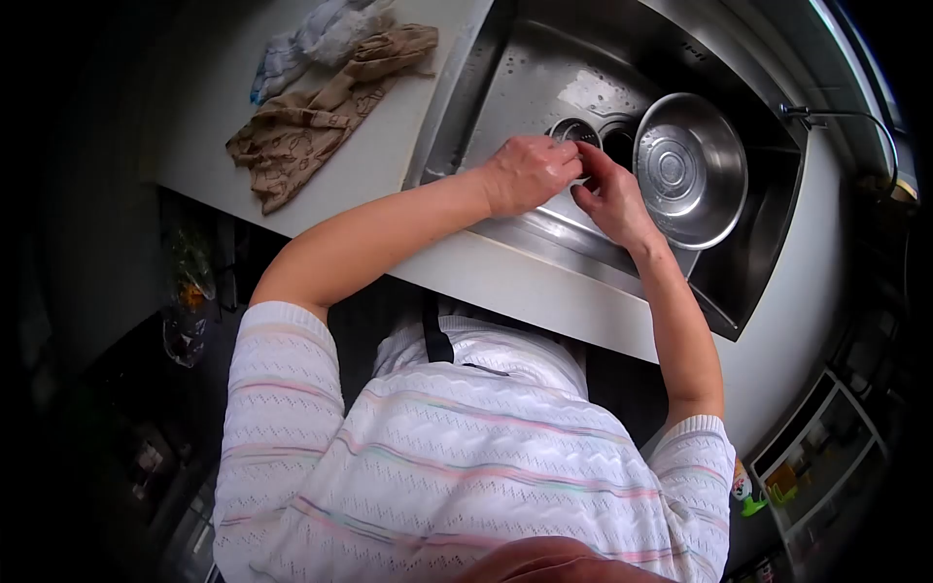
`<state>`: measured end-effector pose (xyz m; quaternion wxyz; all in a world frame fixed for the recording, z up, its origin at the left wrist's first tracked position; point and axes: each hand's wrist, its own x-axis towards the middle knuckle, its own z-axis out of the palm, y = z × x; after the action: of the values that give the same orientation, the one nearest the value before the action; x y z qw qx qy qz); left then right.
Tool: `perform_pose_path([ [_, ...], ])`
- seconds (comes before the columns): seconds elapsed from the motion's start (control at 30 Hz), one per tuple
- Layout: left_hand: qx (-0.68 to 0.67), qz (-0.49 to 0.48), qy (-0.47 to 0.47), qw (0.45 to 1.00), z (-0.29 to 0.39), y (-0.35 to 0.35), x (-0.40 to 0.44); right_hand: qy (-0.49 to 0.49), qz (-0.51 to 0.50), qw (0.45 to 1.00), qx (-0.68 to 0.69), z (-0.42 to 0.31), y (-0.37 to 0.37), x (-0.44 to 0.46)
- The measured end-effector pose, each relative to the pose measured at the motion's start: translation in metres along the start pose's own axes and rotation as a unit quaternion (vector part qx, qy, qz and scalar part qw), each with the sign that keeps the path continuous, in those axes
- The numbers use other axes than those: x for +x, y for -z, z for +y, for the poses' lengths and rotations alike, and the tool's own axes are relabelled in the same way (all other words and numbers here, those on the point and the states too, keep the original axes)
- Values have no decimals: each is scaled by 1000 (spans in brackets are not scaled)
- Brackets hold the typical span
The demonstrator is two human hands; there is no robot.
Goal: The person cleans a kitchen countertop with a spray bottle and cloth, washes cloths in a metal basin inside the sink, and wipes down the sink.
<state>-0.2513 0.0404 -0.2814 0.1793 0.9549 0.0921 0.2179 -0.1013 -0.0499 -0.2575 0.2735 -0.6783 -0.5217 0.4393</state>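
Note:
A round metal sink strainer [575, 130] sits just beyond my fingertips, beside the dark drain opening [618, 144] in the steel sink [530, 73]. My left hand [533, 175], wet on its back, is closed with its fingers curled at the strainer's near edge. From the other side my right hand [617, 202] reaches in, thumb and fingers bent towards each other at the left fingertips. What the right fingertips pinch is hidden. A wide steel bowl [688, 170] lies in the sink, right of my right hand.
A brown patterned cloth [321, 121] and a crumpled white-and-blue cloth [316, 44] lie on the white counter [384, 185] at left. A faucet [802, 112] rises at the sink's right rim. The counter's front edge runs below my forearms.

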Motion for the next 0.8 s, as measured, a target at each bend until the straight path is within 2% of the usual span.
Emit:
perform_pose_path([
  [0.07,-5,45,-18,999,0,4,-8,-43,-44,993,101,-3,-15,7],
  [0.1,9,45,-13,999,2,4,-14,-8,-23,995,100,-2,-22,8],
  [0.13,17,48,-16,999,0,-1,-19,-42,-29,973,226,-14,-28,7],
  [0.23,16,73,21,997,1,-5,-32,-40,-37,977,208,-9,-37,9],
  [0.4,-38,46,75,995,8,7,-43,-3,20,983,180,-17,-44,14],
  [0.47,-46,40,114,992,22,32,-48,56,38,997,-23,-28,-39,18],
  [0.5,-56,90,127,986,29,43,-54,87,45,988,-123,-33,-36,19],
  [0.53,-65,135,138,979,34,52,-60,135,61,976,-157,-43,-41,18],
  [0.57,-74,173,143,972,39,61,-70,122,29,973,-193,-31,-39,23],
  [0.63,-25,230,210,950,49,85,-100,87,-34,960,-264,3,-36,30],
  [0.67,-9,283,224,933,53,99,-121,125,-14,942,-313,10,-35,28],
  [0.8,17,372,377,848,63,152,-221,104,-43,922,-372,33,-24,28],
])
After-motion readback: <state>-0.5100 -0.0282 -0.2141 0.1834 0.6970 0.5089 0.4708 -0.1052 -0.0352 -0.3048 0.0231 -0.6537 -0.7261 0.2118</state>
